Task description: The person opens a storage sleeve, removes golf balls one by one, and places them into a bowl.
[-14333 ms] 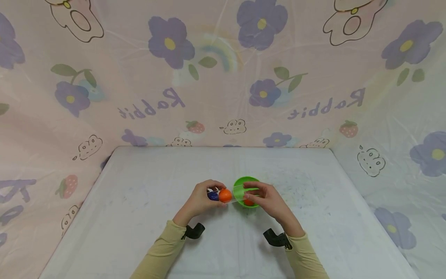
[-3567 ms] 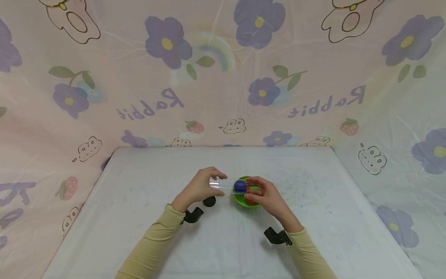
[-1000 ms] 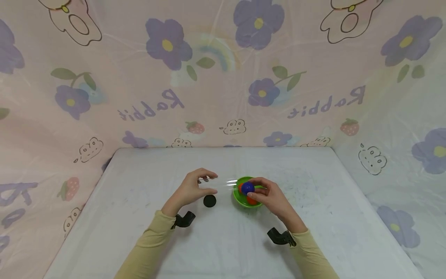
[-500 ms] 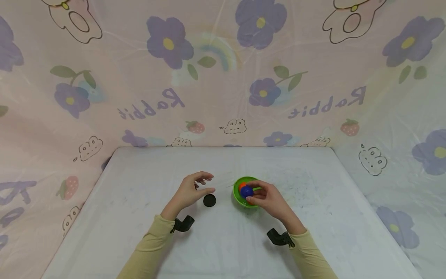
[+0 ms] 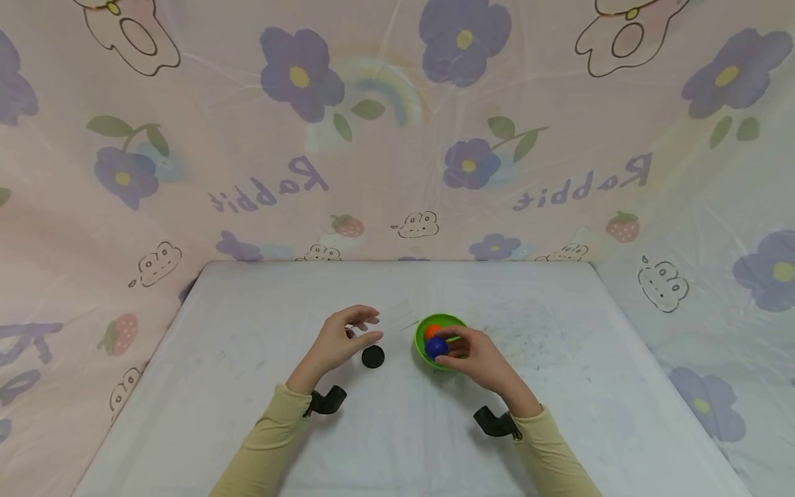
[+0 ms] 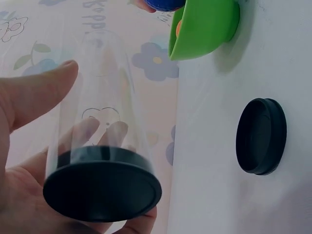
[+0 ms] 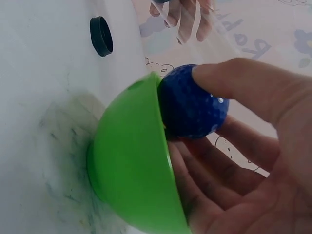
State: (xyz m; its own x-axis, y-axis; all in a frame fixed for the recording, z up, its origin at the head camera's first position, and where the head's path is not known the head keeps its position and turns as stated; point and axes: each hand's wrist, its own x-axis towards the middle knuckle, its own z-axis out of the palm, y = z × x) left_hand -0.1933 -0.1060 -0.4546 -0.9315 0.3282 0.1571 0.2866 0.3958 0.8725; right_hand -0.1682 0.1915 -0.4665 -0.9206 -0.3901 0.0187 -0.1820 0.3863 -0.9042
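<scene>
My left hand (image 5: 332,342) holds a clear plastic tube (image 6: 105,87) lengthwise, fingers and thumb around it. A black cap (image 6: 102,190) closes the tube's near end, and no ball shows inside. With thumb and fingers, my right hand (image 5: 478,355) pinches a dimpled blue golf ball (image 5: 437,348) right at the rim of a small green bowl (image 7: 131,156). An orange ball (image 5: 433,332) sits in the bowl, partly covered by the blue one in the head view.
A loose black cap (image 5: 373,357) lies on the white-covered table (image 5: 397,442), just below the left hand and left of the bowl. A patterned curtain (image 5: 385,152) rises behind the table and along both sides.
Blue and orange balls were in the tube earlier. The blue ball came out into my right hand, which has lowered it to the bowl. The left hand with the tube has drawn back left.
</scene>
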